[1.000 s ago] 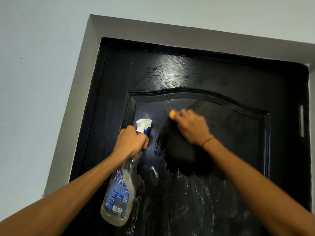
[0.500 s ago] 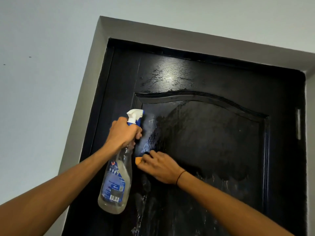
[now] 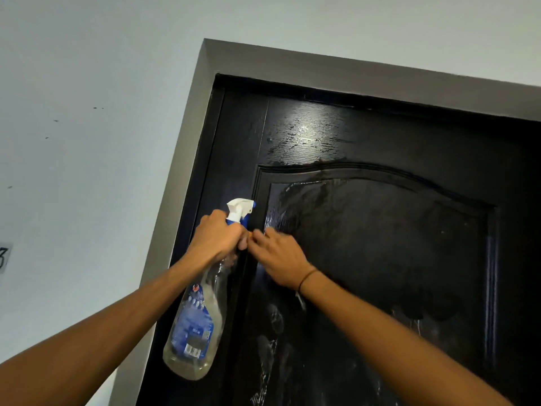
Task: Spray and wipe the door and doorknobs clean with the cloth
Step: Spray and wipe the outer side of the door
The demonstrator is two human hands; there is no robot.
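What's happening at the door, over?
Left hand grips spray bottle. Right hand flat on black door, cloth barely visible. Wet streaks remain. Nothing blocking.

Background: wall and door surround

Pale painted wall [image 3: 87, 142] fills the 9 to 12 o'clock area, marked with small dark specks [image 3: 98, 108]. Grey door frame [image 3: 181, 159] borders it. A partial sign [image 3: 4, 257] sits at 9 o'clock.

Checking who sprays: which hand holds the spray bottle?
The left hand grips the spray bottle by its neck; the right hand lies against the door.
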